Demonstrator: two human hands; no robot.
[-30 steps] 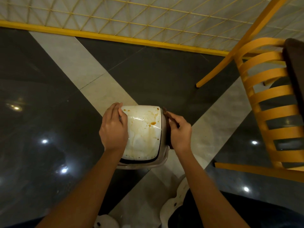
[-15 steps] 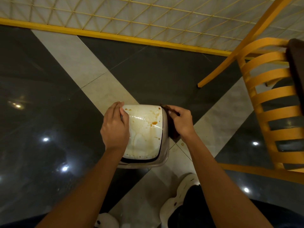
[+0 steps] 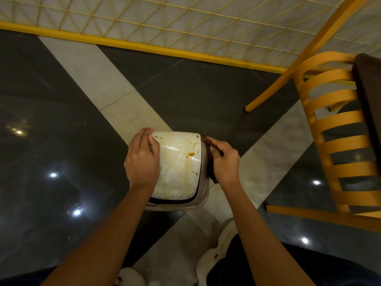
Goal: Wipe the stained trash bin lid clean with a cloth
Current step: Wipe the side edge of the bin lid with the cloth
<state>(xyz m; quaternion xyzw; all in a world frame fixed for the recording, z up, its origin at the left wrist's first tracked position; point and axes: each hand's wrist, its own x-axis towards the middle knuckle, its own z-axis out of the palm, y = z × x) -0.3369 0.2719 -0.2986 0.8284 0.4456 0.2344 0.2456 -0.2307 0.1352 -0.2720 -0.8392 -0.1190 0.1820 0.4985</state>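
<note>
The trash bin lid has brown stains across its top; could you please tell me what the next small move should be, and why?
Probably slide the right hand with the dark cloth from the right side of the lid onto its top, toward the orange blotch. The cloth is off the stained surface, and the left hand grips the lid's left edge, steadying it.

Glossy dark-and-cream tiled floor (image 3: 61, 120) lies open left of the left hand (image 3: 142, 159) and ahead to a yellow wire-grid panel (image 3: 144, 48); a yellow slatted wooden chair (image 3: 338, 141) stands right of the right hand (image 3: 224, 162).

no legible txt, labels, nos.
</note>
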